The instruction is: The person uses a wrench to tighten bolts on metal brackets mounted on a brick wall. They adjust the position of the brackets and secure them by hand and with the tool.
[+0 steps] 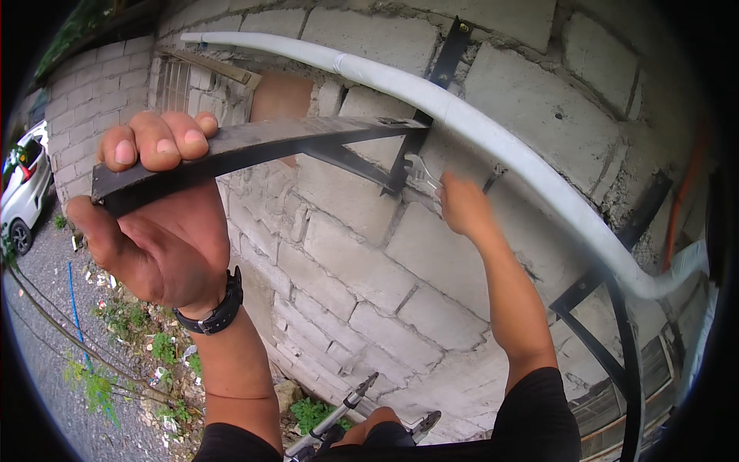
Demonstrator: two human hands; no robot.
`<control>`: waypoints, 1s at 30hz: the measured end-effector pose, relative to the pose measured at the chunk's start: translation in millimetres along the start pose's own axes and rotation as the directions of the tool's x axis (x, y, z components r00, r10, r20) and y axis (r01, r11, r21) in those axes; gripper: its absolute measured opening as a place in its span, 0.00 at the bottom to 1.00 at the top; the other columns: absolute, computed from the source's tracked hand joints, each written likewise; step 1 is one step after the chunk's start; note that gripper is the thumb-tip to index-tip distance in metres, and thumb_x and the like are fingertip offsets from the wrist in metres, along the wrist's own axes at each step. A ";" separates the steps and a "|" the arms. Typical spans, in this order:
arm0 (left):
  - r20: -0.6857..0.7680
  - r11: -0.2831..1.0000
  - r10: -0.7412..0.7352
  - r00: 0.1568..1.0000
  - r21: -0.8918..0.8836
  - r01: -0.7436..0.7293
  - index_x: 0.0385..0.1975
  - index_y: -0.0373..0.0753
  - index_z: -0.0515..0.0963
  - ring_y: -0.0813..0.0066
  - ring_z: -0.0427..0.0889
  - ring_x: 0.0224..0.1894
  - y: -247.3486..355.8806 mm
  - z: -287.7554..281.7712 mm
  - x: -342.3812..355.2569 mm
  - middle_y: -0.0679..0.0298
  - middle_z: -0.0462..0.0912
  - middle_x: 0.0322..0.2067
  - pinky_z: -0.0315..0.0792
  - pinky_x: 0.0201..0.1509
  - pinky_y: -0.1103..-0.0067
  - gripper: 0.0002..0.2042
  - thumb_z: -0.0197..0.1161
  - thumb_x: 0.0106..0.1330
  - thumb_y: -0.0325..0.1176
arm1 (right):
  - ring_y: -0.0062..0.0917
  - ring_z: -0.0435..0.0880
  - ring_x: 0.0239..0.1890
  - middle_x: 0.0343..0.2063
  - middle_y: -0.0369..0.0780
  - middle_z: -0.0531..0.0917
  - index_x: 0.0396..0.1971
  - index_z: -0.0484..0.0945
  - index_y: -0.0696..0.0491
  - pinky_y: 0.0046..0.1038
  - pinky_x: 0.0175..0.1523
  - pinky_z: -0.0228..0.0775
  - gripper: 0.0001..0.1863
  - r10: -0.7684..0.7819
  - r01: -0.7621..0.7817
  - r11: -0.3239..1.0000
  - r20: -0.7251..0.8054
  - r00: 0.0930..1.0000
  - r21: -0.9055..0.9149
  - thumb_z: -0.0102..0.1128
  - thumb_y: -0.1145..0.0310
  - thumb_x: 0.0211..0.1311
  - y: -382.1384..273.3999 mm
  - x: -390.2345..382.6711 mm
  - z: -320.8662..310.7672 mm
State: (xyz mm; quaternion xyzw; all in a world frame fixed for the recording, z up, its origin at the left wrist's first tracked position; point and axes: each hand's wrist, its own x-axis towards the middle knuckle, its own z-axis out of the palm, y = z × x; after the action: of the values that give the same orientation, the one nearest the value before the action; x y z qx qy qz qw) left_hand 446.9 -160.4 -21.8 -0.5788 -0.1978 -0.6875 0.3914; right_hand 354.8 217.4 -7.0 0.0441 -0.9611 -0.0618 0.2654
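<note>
While the left hand (165,242) grips the outer end of a black steel wall bracket (269,138), fingers curled over its top face and thumb beneath, the right hand (466,204) is closed around one open-end wrench (422,174). The wrench's head sits at the lower end of the bracket's upright, close against the concrete-block wall (431,242); whether it is seated on a nut cannot be told. One black wristwatch (223,308) with a buckled strap circles the left wrist.

The held bracket has one horizontal arm, one diagonal brace and one upright, which runs up behind a single long pipe (462,119) in a pale wrapping and shows again above it, with one bolt near its top. A second black bracket (620,369) stands on the wall at the right, making two in view, and beside it hangs one orange hose (681,204).

Below, near the person's bent knee, are two silver metal rails (350,400) with dark ends. To the far left, one white car (27,189) stands on gravel (42,323), too small for any marking to be read; nearer lie one blue line (77,323) and several green plants (165,346).
</note>
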 end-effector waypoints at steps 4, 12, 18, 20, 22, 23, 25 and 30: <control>0.007 0.999 0.014 1.000 0.032 -0.015 0.46 0.44 0.68 0.67 0.70 0.49 3.2 -0.8 -0.3 0.65 0.72 0.40 0.57 0.67 0.62 0.21 0.51 0.76 0.57 | 0.40 0.81 0.29 0.27 0.44 0.84 0.41 0.81 0.55 0.38 0.38 0.70 0.13 -0.061 0.068 0.914 -0.030 0.998 0.401 0.56 0.60 0.76 -15.1 -36.3 -98.9; -0.006 1.000 0.012 1.000 0.018 -0.012 0.46 0.44 0.67 0.68 0.69 0.47 -4.0 9.6 1.3 0.66 0.70 0.39 0.57 0.67 0.63 0.20 0.50 0.76 0.57 | 0.36 0.83 0.33 0.30 0.44 0.86 0.44 0.82 0.54 0.38 0.40 0.72 0.16 0.003 -0.035 0.994 -0.281 0.960 -0.107 0.56 0.56 0.76 76.6 127.6 -147.0; -0.007 0.997 0.025 1.000 0.068 -0.024 0.47 0.44 0.67 0.67 0.71 0.47 1.0 2.0 0.1 0.65 0.71 0.40 0.59 0.65 0.63 0.21 0.48 0.77 0.58 | 0.43 0.87 0.46 0.43 0.51 0.88 0.49 0.82 0.56 0.41 0.52 0.76 0.18 0.127 -0.130 0.985 0.027 0.991 0.113 0.58 0.56 0.73 38.7 142.9 -136.4; -0.005 0.996 0.050 0.999 0.074 -0.049 0.47 0.44 0.67 0.67 0.72 0.46 0.8 3.0 1.0 0.64 0.72 0.39 0.61 0.64 0.63 0.22 0.47 0.77 0.59 | 0.44 0.86 0.48 0.44 0.52 0.87 0.49 0.82 0.56 0.41 0.54 0.76 0.19 0.095 -0.095 0.987 0.008 0.995 0.132 0.58 0.56 0.73 43.4 147.9 -127.8; -0.014 0.996 0.050 0.999 0.074 -0.049 0.47 0.44 0.67 0.67 0.72 0.46 -1.2 4.5 1.2 0.64 0.72 0.39 0.61 0.63 0.63 0.21 0.47 0.78 0.59 | 0.44 0.86 0.50 0.46 0.52 0.87 0.50 0.82 0.57 0.41 0.55 0.76 0.20 0.050 -0.048 0.997 -0.038 0.998 0.061 0.58 0.56 0.73 52.4 156.8 -115.6; -0.037 0.995 0.053 0.998 0.087 -0.049 0.47 0.44 0.67 0.68 0.71 0.46 -3.3 7.1 1.4 0.65 0.71 0.39 0.62 0.62 0.64 0.21 0.46 0.78 0.58 | 0.39 0.85 0.47 0.43 0.50 0.87 0.47 0.82 0.57 0.37 0.52 0.74 0.18 0.096 -0.090 0.993 -0.074 0.993 0.082 0.59 0.56 0.74 57.5 160.6 -106.4; -0.034 0.994 0.056 0.998 0.091 -0.053 0.47 0.44 0.67 0.68 0.71 0.45 -1.9 6.9 2.2 0.65 0.71 0.38 0.62 0.62 0.64 0.21 0.46 0.78 0.58 | 0.39 0.84 0.47 0.44 0.50 0.87 0.48 0.82 0.57 0.38 0.53 0.73 0.18 0.111 -0.105 0.989 -0.052 0.992 0.108 0.59 0.56 0.73 61.0 165.1 -102.2; -0.056 0.994 0.049 0.997 0.101 -0.043 0.46 0.45 0.67 0.68 0.70 0.45 -0.7 5.5 2.0 0.65 0.70 0.37 0.62 0.61 0.64 0.21 0.45 0.79 0.58 | 0.35 0.83 0.46 0.44 0.47 0.87 0.49 0.82 0.57 0.37 0.53 0.72 0.19 0.172 -0.179 0.949 0.049 0.984 0.259 0.58 0.56 0.74 60.4 159.6 -108.4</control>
State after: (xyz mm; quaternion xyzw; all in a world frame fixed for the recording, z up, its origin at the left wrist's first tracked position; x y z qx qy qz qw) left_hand 449.8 -156.6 -18.4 -0.5426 -0.2070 -0.6842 0.4412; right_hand 271.0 248.0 174.4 -0.0077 -0.9643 0.0891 0.2493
